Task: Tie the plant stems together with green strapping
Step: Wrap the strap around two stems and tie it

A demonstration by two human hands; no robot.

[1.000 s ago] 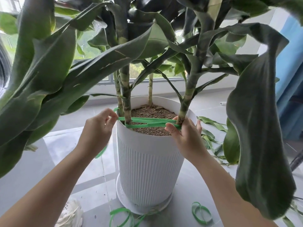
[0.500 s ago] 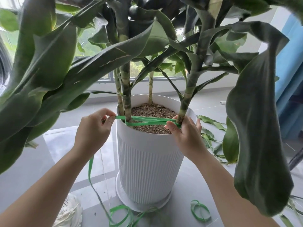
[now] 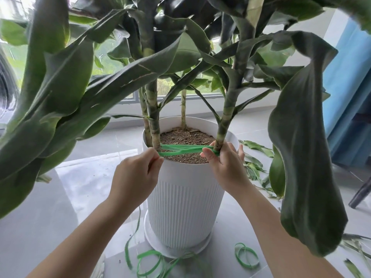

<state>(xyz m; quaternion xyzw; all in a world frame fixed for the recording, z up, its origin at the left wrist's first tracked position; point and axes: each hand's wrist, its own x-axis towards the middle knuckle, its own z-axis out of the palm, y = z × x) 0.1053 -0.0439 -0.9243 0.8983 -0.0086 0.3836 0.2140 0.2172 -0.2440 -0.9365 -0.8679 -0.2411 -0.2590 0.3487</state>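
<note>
Green strapping (image 3: 181,149) runs taut across the soil of a tall white ribbed pot (image 3: 184,197), from the left stem (image 3: 153,121) to the right stem (image 3: 224,125). My left hand (image 3: 136,177) pinches the strap's end just in front of the left stem. At the base of the right stem, my right hand (image 3: 224,167) holds the strap, thumb over it. A thinner stem (image 3: 183,109) stands at the back of the pot. The strap's loose tail (image 3: 132,237) hangs below my left hand toward the floor.
Large drooping leaves (image 3: 307,147) hang close on both sides of my arms. Strapping coils (image 3: 246,255) lie on the grey floor by the pot's saucer (image 3: 152,235). Cut leaves (image 3: 257,151) are scattered at right. A blue curtain (image 3: 349,77) and a dark chair leg (image 3: 359,193) stand far right.
My left hand has moved right, from outside the pot's left rim to the left stem, pulling the strap tighter. My right hand stays at the right stem.
</note>
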